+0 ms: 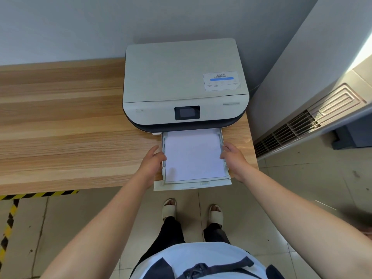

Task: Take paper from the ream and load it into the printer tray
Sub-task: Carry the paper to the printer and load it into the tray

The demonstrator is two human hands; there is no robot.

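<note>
Both hands flank the paper in the pulled-out tray.

The printer stands on the table against the wall, its tray pulled out in front. Paper lies in the tray, between the left hand's fingers and the right hand's fingers, which touch the tray's side walls.

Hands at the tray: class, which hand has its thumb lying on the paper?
The left hand: its thumb lies over the tray edge onto the paper. The right hand stays at the tray's outer side.
</note>
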